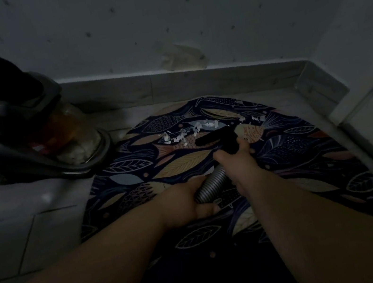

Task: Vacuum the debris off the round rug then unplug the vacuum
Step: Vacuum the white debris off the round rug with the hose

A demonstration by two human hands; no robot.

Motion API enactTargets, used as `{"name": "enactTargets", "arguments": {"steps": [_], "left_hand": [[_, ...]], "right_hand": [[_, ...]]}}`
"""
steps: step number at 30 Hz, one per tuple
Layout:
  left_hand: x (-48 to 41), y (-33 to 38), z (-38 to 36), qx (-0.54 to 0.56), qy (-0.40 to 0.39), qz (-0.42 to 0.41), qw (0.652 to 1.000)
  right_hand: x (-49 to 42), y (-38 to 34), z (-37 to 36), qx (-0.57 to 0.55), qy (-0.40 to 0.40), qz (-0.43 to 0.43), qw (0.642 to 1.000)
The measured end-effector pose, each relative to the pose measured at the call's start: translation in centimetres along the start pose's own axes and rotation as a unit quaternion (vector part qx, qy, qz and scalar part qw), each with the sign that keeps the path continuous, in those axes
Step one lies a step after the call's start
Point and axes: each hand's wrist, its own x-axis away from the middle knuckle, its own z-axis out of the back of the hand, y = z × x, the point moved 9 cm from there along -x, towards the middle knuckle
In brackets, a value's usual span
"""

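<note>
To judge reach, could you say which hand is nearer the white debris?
Right: the right hand grips the nozzle behind the debris; the left hand holds the hose farther back.

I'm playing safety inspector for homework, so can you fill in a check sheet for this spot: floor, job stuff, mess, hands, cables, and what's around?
Surface: tiled floor; round rug with fish pattern on it.
Job's things: vacuum on floor left of rug; ribbed hose; black nozzle beside the debris.
Clutter: white debris on rug's far part.
Hands: left hand grips hose; right hand grips nozzle.
Cables: nothing seen.
Surroundings: speckled wall, baseboard; dim light.
</note>
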Motion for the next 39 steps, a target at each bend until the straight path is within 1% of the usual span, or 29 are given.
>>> {"name": "enactTargets", "arguments": {"steps": [6,9,13,19,28,39], "left_hand": [[1.3,-2.0,0.3,0.019,-0.004,0.001,1.000],[1.8,-3.0,1.1,0.012,0.003,0.005,1.000],[2.3,-3.7,1.7,0.023,0.010,0.000,1.000],[2.7,-4.6,2.1,0.014,0.001,0.001,1.000],[2.1,-4.1,2.1,0.013,0.007,-0.016,1.000],[1.4,-4.3,1.6,0.019,0.005,-0.020,1.000]], "right_hand": [[1.2,0.9,-2.0,-0.028,0.022,-0.013,0.999],[1.7,0.9,-3.2,-0.035,0.027,-0.023,0.999],[2.2,1.0,-4.6,-0.038,0.017,-0.050,0.998],[2.4,1.5,-5.5,-0.046,-0.010,-0.070,0.996],[2.4,1.7,-4.7,-0.058,-0.018,-0.090,0.994],[1.8,2.0,-4.0,-0.070,-0.021,-0.082,0.994]]}}
